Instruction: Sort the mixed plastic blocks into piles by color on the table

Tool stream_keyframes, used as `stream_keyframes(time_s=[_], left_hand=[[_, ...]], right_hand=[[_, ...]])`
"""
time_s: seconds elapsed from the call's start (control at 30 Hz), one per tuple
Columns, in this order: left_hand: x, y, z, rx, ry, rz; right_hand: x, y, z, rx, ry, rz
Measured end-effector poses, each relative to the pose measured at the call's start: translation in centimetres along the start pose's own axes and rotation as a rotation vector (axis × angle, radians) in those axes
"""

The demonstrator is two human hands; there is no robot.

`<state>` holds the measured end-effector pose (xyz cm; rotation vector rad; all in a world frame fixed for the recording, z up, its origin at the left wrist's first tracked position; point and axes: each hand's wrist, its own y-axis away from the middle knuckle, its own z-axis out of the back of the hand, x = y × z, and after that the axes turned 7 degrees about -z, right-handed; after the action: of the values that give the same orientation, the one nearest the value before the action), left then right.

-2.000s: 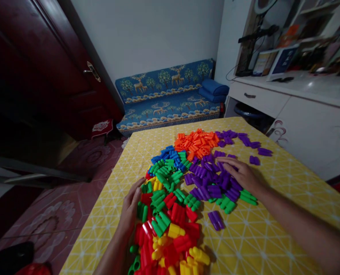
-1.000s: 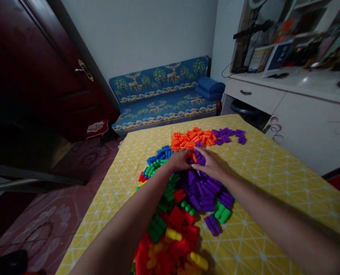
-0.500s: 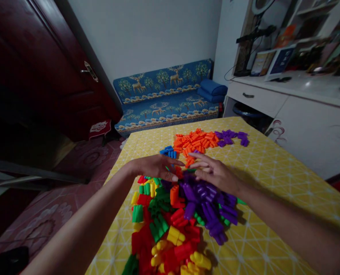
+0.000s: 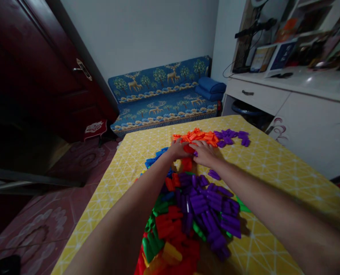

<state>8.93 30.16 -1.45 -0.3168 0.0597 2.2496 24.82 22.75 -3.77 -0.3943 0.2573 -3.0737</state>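
Both my hands reach far over the table to the near edge of a heap of orange plastic building blocks (image 4: pixel 197 134). My left hand (image 4: pixel 179 149) and my right hand (image 4: pixel 205 153) curl in from either side around a few red-orange blocks (image 4: pixel 189 148), blurred between them. By my right thumb shows a small purple block (image 4: pixel 195 153). Another orange block (image 4: pixel 186 164) lies just below the hands. Under my forearms spreads a mixed pile, with purple blocks (image 4: pixel 200 202), red blocks (image 4: pixel 170 225) and green blocks (image 4: pixel 152 244). My left forearm hides part of it.
Blue blocks (image 4: pixel 155 157) lie left of my left wrist, and more purple blocks (image 4: pixel 232 136) sit at the far right. The yellow patterned tablecloth (image 4: pixel 273 183) covers the table. Beyond stand a blue sofa (image 4: pixel 158 99) and a white cabinet (image 4: pixel 310 122).
My hands have moved forward from above the mixed pile to the orange heap and come closer together, now around red-orange blocks. More of the purple and blue blocks shows.
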Motion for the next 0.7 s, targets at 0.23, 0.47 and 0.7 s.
stream_keyframes(time_s=[0.23,0.47,0.7], left_hand=[[-1.6,2.7,0.9,0.128,0.048,-0.03],[-3.6,6.2,6.6,0.409,0.412,-0.184],[-2.1,1.9,8.3,0.232,0.394,-0.037]], right_hand=[[0.9,2.4,0.7,0.075,-0.091,0.075],[-0.2,4.7,5.3,0.546,-0.516,0.337],[-2.8,-1.7,5.0,0.012,-0.314,0.059]])
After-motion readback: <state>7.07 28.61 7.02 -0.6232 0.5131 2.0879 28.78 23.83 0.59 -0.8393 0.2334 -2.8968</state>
